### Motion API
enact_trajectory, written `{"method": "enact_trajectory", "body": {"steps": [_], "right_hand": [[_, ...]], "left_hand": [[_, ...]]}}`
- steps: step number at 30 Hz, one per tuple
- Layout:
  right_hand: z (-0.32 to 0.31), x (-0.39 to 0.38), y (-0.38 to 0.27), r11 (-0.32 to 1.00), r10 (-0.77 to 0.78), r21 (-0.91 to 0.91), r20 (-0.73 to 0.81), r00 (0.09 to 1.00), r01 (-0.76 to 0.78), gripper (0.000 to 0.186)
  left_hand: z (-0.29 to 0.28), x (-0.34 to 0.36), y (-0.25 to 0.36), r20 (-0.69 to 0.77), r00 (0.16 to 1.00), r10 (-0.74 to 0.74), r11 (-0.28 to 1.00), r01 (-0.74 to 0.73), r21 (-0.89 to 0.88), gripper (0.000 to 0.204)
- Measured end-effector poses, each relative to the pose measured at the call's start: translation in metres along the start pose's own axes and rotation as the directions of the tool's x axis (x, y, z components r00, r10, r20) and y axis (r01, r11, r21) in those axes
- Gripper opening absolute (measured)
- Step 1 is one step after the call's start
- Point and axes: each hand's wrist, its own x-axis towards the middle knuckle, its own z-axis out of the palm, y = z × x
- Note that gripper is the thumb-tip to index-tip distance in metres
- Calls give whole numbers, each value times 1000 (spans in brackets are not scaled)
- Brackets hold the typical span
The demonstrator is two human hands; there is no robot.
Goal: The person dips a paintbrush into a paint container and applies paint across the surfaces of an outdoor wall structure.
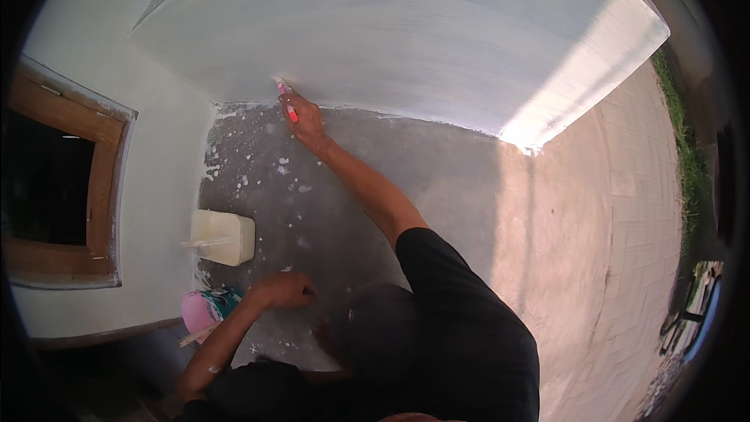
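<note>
Paintbrush (282, 87) in our right hand (303, 119), we work low on the far wall (406, 39), left of its middle and just above the edge where it meets the floor (375, 160). The fingers of that hand are clamped on the red and pink handle, and the bristles, pointing away from us, appear to touch the wall. Our left hand (283, 290) hangs near us, over the floor and apart from the wall; its fingers look loosely curled, but we cannot tell whether they close on anything.

We judge the step in hand to be brushing pale paint along the bottom of the far wall. A rough white line runs along its foot, and white spots (283, 161) mark the floor below, thickest toward the left corner.

On our left, a cream tub (244, 241) stands beside the left wall (160, 172), with a stick (205, 243) at its top. Nearer to us is a pink and teal bucket (201, 309), partly behind our left forearm.

The next move, as we see it, calls for a light, level stroke just above the floor edge, with the grip steady so that the bristles don't smear the floor.
</note>
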Motion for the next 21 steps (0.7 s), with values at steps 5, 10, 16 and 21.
{"method": "enact_trajectory", "body": {"steps": [5, 10, 16, 21], "right_hand": [[-87, -33, 26, 968, -99, -223, 92, 991, 118, 23], [-293, -93, -4, 876, 139, -409, -291, 947, -254, 21], [-423, -122, 6, 833, -266, -485, -771, 578, -265, 16], [-275, -97, 23, 859, -4, -294, -822, 569, -419, 13]], "left_hand": [[-2, 6, 3, 146, 984, -103, 994, 105, -6, 37], [9, 8, -17, 64, 997, 36, 999, -34, -28, 34], [4, 19, -12, 136, 990, 30, 995, -43, 93, 38], [5, 11, -11, 163, 985, -49, 995, 34, 98, 37]]}}
